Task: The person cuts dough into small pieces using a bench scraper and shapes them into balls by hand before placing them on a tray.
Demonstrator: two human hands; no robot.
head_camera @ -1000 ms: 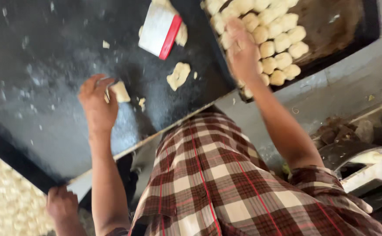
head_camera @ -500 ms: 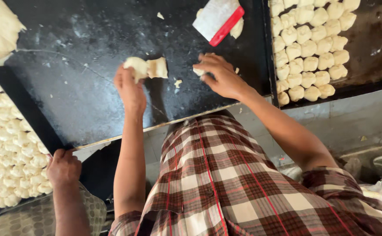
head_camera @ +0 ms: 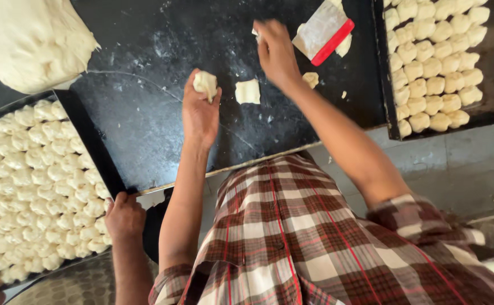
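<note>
Even daylight, soft shadows; dull sheen on black worktop [head_camera: 145, 130]; right hand [head_camera: 275, 51] slightly motion-blurred; wide-angle stretch at edges.

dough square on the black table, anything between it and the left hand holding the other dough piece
Nothing visible. The flat dough square lies on bare black table just to the right of the left hand, which grips a dough piece. The right hand and the scraper sit farther back, out of the way.
</note>
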